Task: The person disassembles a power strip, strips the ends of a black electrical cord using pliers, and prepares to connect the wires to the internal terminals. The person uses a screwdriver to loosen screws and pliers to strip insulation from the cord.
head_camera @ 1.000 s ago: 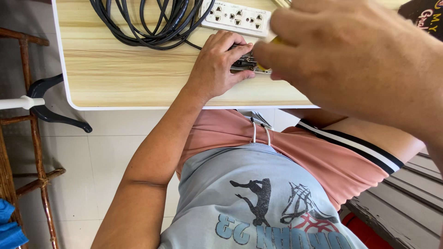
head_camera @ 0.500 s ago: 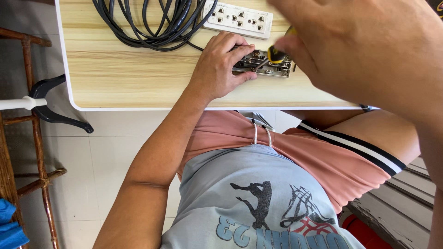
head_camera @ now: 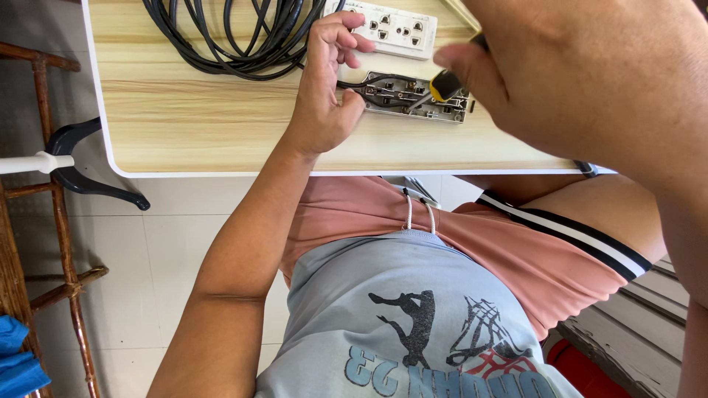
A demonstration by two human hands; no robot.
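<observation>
1. We pin the opened power strip base [head_camera: 417,96] on the wooden table [head_camera: 206,125] with our left hand [head_camera: 328,85], fingers pressing its left end beside the black cable [head_camera: 243,37].
2. Our right hand [head_camera: 590,81], closed around the yellow-handled screwdriver [head_camera: 442,85], should keep the tip square to the terminal.

Light wood-grain table [head_camera: 192,133] – coiled black cable [head_camera: 236,37], white socket cover [head_camera: 394,28], opened socket strip [head_camera: 402,96]

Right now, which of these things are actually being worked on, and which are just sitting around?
In use:
- opened power strip base, steadied by the left hand
- screwdriver with yellow-and-black handle, in the right hand
- black cable coil, running to the strip

Lying about:
- white socket cover
- wooden rack
- blue cloth
</observation>
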